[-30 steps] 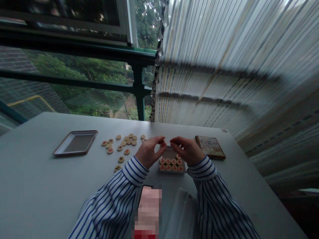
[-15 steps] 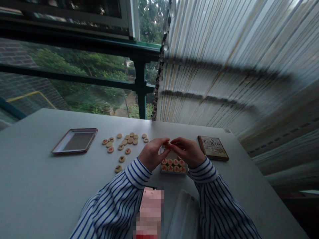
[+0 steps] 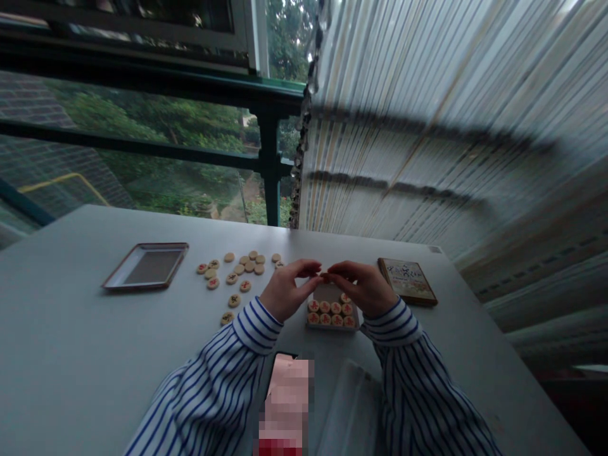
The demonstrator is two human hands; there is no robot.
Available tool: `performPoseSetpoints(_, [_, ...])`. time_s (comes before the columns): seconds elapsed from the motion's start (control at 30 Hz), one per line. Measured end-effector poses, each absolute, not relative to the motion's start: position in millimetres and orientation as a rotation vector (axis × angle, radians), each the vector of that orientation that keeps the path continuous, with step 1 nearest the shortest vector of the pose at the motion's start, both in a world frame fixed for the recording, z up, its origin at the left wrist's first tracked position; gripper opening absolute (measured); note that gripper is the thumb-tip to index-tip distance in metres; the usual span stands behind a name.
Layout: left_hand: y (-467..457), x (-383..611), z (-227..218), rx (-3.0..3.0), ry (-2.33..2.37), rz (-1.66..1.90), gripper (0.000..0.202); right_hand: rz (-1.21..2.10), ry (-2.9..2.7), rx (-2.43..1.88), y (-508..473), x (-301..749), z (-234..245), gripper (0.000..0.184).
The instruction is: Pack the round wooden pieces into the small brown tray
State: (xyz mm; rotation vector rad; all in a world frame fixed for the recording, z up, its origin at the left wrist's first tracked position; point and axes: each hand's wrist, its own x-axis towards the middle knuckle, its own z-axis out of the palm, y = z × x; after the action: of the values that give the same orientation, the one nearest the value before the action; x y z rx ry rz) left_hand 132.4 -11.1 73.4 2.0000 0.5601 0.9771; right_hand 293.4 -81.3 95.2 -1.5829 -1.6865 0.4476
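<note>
My left hand [image 3: 285, 291] and my right hand [image 3: 365, 289] meet above a small box [image 3: 329, 292], fingertips closed on one Chinese chess piece [image 3: 325, 276]. Fingers cover most of that piece, so its marking is hidden. Inside the box, round wooden pieces with red characters [image 3: 325, 308] lie in rows at the near end, plus one more at the right side. Part of the box's grey floor shows behind them. To the left of my left hand, several loose Chinese chess pieces [image 3: 245, 286] are scattered, some with red or black characters up, others showing blank faces.
A shallow tray-like lid [image 3: 156, 286] rests at the left of the white table [image 3: 118, 354]. On the right is a flat printed box or booklet [image 3: 408, 282]. Near me lie a phone [image 3: 285, 392] with a blurred screen and a clear plastic sleeve [image 3: 351, 405]. Window and striped curtain stand behind.
My hands have spread slightly apart at the wrists and lifted a little, still pinching the piece. More of the box's floor and the piece at its right side now show.
</note>
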Motion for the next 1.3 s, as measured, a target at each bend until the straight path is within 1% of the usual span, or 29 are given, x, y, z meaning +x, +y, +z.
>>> performPoseSetpoints(0.2, [-10.4,134.1,73.4,1.898,0.612,0.911,0.018,0.478,-1.718,-1.542,-81.6,292.4,95.9,0.014])
performPoseSetpoints(0.37, [-11.2,134.5,74.7,1.793,0.603,0.826,0.018,0.503,-1.741,-1.531,-81.9,291.2,95.6,0.017])
performPoseSetpoints(0.57, [-11.3,135.1,73.6,1.695,0.566,0.816,0.018,0.505,-1.771,-1.527,-82.2,289.8,96.3,0.017])
performPoseSetpoints(1.0, [-10.0,133.7,74.0,1.616,0.68,0.743,0.035,0.428,-1.77,-1.636,-82.8,293.7,94.2,0.021])
performPoseSetpoints(1.3, [-9.7,132.4,80.2,1.551,0.699,0.737,0.034,0.397,-1.782,-1.641,-82.8,295.6,93.7,0.021])
